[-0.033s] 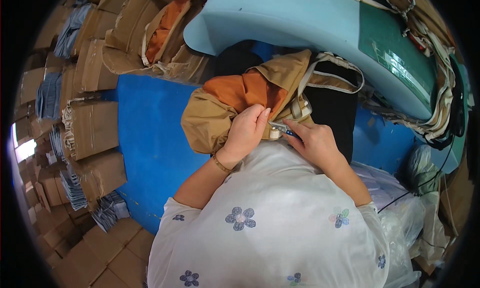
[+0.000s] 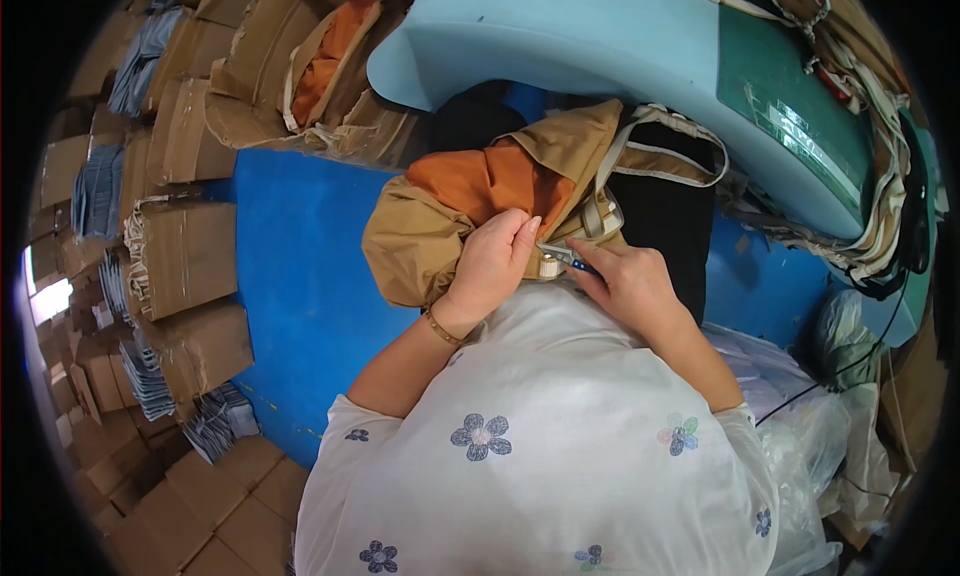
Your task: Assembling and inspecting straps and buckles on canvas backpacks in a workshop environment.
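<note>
A tan bag with an orange lining [image 2: 490,181] lies bunched across my lap, its cream webbing strap [image 2: 606,181] looped on the right. My left hand [image 2: 497,254] is closed on the bag's fabric, thumb pressed against the bent fingers. In my right hand [image 2: 632,284] is a pair of small thread snips [image 2: 578,263] with a blue handle and metal blades. The blades point left, toward the fabric beside my left thumb. A short cream webbing end [image 2: 549,267] shows just below the blades. Whether the blades touch a thread is too small to tell.
Ahead stands a light blue sewing-machine table [image 2: 560,36], with straps and tan fabric [image 2: 880,176] hanging over its right side. An open carton [image 2: 255,76] holds another orange-lined piece. Stacked cartons [image 2: 190,256] line the left. Clear plastic bags [image 2: 800,456] lie at right, near a black cable [image 2: 850,371].
</note>
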### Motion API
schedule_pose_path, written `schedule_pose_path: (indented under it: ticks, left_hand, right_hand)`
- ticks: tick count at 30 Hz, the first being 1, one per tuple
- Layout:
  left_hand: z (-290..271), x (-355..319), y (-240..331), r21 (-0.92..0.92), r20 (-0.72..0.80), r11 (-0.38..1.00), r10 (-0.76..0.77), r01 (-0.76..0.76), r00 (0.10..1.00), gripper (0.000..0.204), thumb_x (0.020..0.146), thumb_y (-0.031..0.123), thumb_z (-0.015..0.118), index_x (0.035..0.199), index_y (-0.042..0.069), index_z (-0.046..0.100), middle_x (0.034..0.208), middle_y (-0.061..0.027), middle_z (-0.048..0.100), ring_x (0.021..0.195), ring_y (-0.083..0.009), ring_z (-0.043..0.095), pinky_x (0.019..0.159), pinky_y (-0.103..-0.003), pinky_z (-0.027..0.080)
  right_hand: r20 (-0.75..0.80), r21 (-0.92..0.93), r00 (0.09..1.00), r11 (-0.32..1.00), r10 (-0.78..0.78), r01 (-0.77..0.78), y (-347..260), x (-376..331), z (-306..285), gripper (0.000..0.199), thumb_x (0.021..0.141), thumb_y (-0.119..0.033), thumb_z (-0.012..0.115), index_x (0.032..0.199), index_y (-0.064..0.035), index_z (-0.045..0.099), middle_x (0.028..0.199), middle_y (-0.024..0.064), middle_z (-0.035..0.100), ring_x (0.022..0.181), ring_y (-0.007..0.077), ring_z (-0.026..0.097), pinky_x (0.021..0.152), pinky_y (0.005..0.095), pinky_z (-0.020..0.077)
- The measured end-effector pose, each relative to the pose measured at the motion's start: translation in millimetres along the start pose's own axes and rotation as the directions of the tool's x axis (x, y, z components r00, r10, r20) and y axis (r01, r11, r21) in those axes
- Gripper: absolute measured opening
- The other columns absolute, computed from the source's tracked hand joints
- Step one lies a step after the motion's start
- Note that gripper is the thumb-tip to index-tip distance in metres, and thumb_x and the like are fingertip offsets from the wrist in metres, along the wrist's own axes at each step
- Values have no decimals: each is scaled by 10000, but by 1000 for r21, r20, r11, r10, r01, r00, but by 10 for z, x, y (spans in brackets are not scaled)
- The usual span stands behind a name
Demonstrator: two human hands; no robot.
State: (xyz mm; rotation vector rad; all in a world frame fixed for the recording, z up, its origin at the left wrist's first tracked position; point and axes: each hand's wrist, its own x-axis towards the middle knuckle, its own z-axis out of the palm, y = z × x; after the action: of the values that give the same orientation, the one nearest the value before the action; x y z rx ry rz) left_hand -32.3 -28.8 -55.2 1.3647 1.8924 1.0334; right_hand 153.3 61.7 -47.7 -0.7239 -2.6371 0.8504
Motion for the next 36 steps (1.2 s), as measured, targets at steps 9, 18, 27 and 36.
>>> schedule_pose_path:
  ticks: [9,18,27,36]
  left_hand:
    - [-1,-14,-25,11,-1,1000,6,-6,1000,218,959,163,505,833,-13,528,712,-162,521,642,-306,512,603,-354,426]
    - [-18,-4,-7,8,20,1000,0,0,1000,224,956,167,513,823,-14,528,708,-156,520,636,-297,510,601,-352,424]
    - [-8,-5,-23,4,17,1000,-10,10,1000,226,951,173,524,825,-15,532,711,-163,519,636,-298,507,602,-350,424]
    - [124,-6,2,72,-73,997,15,-10,997,216,952,165,508,809,4,500,739,-197,543,689,-390,535,600,-430,430]
  right_hand:
    - [42,14,999,1000,12,-13,-2,25,-39,327,767,-218,711,1070,-97,679,763,78,661,641,253,632,551,340,508]
    - [51,-4,999,1000,10,-10,21,22,-43,323,784,-239,692,1074,-97,673,771,73,666,632,246,637,546,338,510]
    - [15,52,998,996,65,-65,74,-1,-36,334,772,-214,710,1071,-70,673,803,106,667,664,258,634,572,341,507]
    - [126,475,898,769,421,-427,-44,-155,12,438,867,-229,629,1231,1,555,836,179,658,699,278,646,660,329,503]
